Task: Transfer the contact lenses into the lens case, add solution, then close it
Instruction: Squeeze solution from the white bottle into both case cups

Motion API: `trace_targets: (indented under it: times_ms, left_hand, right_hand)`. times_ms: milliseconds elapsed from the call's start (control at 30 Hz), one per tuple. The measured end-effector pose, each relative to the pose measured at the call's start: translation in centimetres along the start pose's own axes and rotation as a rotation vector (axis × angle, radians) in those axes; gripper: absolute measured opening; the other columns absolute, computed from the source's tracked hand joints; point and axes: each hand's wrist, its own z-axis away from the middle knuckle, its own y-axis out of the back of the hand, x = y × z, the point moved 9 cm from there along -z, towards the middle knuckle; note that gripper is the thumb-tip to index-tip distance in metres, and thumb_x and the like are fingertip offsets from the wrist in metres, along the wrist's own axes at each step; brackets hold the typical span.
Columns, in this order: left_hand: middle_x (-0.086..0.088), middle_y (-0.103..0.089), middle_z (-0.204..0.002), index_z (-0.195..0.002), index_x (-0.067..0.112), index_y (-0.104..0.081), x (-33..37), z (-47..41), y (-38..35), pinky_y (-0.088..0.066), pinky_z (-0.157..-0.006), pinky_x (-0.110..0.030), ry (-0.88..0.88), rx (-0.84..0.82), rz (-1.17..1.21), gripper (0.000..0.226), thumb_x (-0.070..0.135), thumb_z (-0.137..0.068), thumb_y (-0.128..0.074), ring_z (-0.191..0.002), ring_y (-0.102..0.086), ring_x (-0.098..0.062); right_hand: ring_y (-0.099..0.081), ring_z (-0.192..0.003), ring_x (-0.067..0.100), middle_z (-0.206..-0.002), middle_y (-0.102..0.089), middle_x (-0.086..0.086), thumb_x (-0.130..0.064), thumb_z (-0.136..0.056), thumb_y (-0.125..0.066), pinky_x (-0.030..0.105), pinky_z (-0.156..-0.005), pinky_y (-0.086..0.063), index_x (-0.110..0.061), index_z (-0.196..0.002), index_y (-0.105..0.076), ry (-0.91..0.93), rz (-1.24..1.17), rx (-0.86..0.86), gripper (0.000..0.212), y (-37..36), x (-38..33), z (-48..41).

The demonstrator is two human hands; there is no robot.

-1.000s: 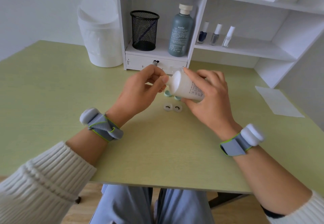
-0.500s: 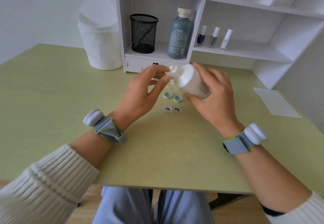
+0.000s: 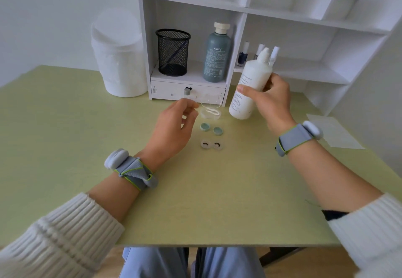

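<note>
The lens case (image 3: 212,145) lies on the green table as two white wells, each with a dark lens inside. Its two green caps (image 3: 211,128) sit loose just behind it. My right hand (image 3: 273,103) grips the white solution bottle (image 3: 249,90) to the right of the case, nozzle pointing up and slightly tilted, its base just above the table. My left hand (image 3: 174,126) hovers left of the caps with fingers loosely curled and blurred, and I see nothing in it. A clear little tray with white tweezers (image 3: 210,113) lies behind the caps.
A white shelf unit (image 3: 189,91) stands at the back with a black mesh cup (image 3: 173,52), a grey-green bottle (image 3: 216,57) and nail polish bottles (image 3: 242,54). A white bin (image 3: 119,60) is at back left. A paper sheet (image 3: 332,132) lies at right.
My right hand carried the bottle from above the case to the right and turned it nozzle-up. My left hand left the bottle's tip and dropped down to the left.
</note>
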Motion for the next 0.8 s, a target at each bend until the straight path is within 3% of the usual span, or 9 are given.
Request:
trace_targets:
  times_ms: [167,333,500,633,733,800]
  left_hand:
    - [-0.003,-0.069,-0.106,-0.116,0.008,-0.063,-0.6,0.0,-0.2,-0.05,-0.079,-0.019,0.067,-0.029,0.03,0.019,0.013,-0.102,-0.052,-0.098,-0.064,-0.016]
    - [-0.003,-0.069,-0.106,-0.117,0.008,-0.063,-0.6,-0.1,-0.3,-0.053,-0.083,-0.026,0.083,-0.043,0.034,0.02,0.013,-0.102,-0.051,-0.098,-0.065,-0.016]
    - [-0.004,-0.069,-0.106,-0.116,0.007,-0.063,-0.7,0.0,-0.3,-0.052,-0.082,-0.023,0.083,-0.044,0.036,0.019,0.012,-0.102,-0.051,-0.099,-0.064,-0.016]
    - [-0.004,-0.068,-0.107,-0.116,0.006,-0.063,-0.7,0.0,-0.4,-0.049,-0.079,-0.017,0.074,-0.048,0.026,0.02,0.011,-0.102,-0.051,-0.098,-0.064,-0.016]
    - [-0.004,-0.068,-0.108,-0.116,0.007,-0.063,-0.8,0.1,-0.4,-0.047,-0.076,-0.011,0.078,-0.053,0.02,0.02,0.011,-0.101,-0.051,-0.099,-0.064,-0.016]
    - [-0.004,-0.068,-0.108,-0.116,0.007,-0.064,-1.0,0.1,-0.4,-0.045,-0.075,-0.008,0.087,-0.05,0.018,0.019,0.011,-0.101,-0.052,-0.098,-0.064,-0.015]
  right_hand:
    - [-0.069,-0.09,0.001,-0.103,-0.072,-0.011,-0.028,-0.065,-0.092,0.021,-0.074,-0.055,-0.02,-0.116,-0.066,-0.05,0.003,0.001,0.058,-1.2,1.1,-0.4]
    - [-0.061,-0.073,-0.018,-0.093,-0.066,-0.021,-0.03,-0.066,-0.092,0.002,-0.056,-0.045,-0.024,-0.115,-0.063,-0.044,0.039,0.0,0.057,-1.7,1.0,-0.2]
    - [-0.057,-0.081,-0.014,-0.098,-0.062,-0.02,-0.033,-0.07,-0.089,0.004,-0.058,-0.042,-0.022,-0.122,-0.059,-0.024,0.092,0.001,0.062,-1.8,0.6,0.1]
    - [-0.062,-0.091,0.005,-0.112,-0.064,-0.006,-0.032,-0.072,-0.088,0.013,-0.066,-0.044,-0.018,-0.126,-0.055,-0.023,0.112,-0.022,0.064,-2.0,0.4,0.2]
    - [-0.057,-0.087,-0.007,-0.112,-0.062,-0.007,-0.032,-0.072,-0.089,0.005,-0.062,-0.043,-0.02,-0.123,-0.054,-0.013,0.109,-0.032,0.064,-1.9,-0.1,0.6]
    - [-0.059,-0.092,-0.001,-0.116,-0.06,-0.004,-0.032,-0.071,-0.089,0.005,-0.072,-0.046,-0.018,-0.124,-0.055,0.028,0.109,-0.001,0.064,-1.4,-0.7,1.0]
